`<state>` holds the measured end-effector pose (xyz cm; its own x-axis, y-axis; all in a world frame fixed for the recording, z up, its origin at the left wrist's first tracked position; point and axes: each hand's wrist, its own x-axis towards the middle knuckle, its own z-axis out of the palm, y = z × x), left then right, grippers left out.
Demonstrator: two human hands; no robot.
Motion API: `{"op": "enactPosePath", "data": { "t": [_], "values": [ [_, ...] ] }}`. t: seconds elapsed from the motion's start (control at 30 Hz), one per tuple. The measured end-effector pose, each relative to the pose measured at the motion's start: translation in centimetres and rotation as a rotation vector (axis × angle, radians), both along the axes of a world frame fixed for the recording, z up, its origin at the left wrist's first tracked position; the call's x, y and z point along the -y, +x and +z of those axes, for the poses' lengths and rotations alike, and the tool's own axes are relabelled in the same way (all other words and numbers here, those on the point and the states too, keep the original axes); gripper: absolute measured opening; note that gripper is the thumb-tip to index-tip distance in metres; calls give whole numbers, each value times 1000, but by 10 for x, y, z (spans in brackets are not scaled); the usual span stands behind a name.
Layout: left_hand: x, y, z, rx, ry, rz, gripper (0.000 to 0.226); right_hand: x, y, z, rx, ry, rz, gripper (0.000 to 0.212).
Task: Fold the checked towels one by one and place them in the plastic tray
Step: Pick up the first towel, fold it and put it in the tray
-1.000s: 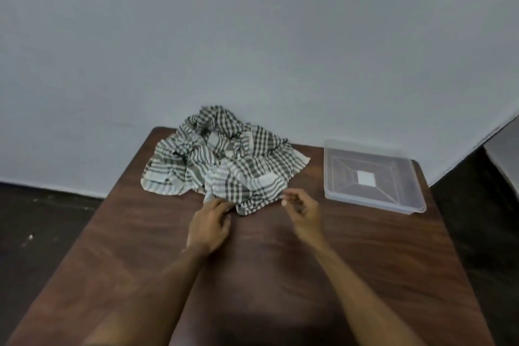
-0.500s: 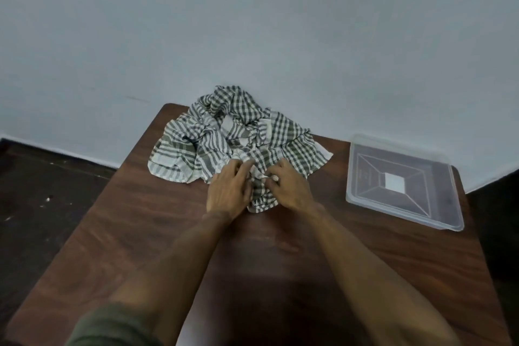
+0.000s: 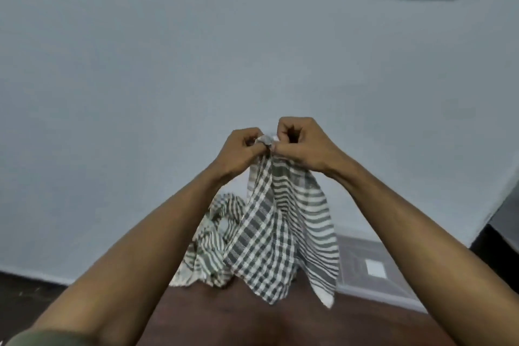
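A thin, woven checked towel (image 3: 269, 233) in grey and white hangs in soft vertical folds above the table (image 3: 252, 314), raised in front of the wall. The left hand (image 3: 241, 152) and right hand (image 3: 302, 146), close together, each pinch its bunched top edge with curled fingers. Behind it, the remaining towels (image 3: 207, 247) lie crumpled on the dark wood-grain surface. The clear, rectangular plastic tray (image 3: 362, 264) sits to the right, partly hidden by the right forearm.

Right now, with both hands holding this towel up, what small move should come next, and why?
Probably slide the left hand and right hand apart along the top edge. Both pinch the lifted checked towel at nearly one spot, so it hangs bunched above the table; spreading it gives a flat edge to fold before it goes in the plastic tray.
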<state>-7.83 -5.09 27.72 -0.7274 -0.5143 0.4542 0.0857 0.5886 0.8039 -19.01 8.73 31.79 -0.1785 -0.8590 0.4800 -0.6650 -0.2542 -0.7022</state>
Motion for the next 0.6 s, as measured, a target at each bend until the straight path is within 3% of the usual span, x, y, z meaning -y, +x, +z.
{"op": "enactPosePath", "data": {
  "t": [0.1, 0.17, 0.23, 0.3, 0.47, 0.53, 0.6],
  "values": [
    [-3, 8, 45, -62, -28, 51, 9, -15, 0, 44, -96, 1, -70, 23],
    [-3, 15, 64, -111, -88, 84, 9, -23, -7, 64, -307, 81, -209, 30],
    [-4, 21, 75, -175, -126, 137, 9, -34, -13, 79, -598, 189, -400, 17],
    [-6, 26, 79, -203, -229, 214, 10, -47, -14, 90, -692, 200, -536, 12],
    [-11, 34, 69, -70, -660, 313, 30, -81, -23, 107, -500, 59, -653, 39],
    [-13, 36, 70, -4, -768, 355, 42, -93, -28, 110, -286, -8, -600, 35],
    [-13, 36, 74, 18, -755, 435, 29, -103, -31, 109, 12, -137, -494, 26]
  ]
}}
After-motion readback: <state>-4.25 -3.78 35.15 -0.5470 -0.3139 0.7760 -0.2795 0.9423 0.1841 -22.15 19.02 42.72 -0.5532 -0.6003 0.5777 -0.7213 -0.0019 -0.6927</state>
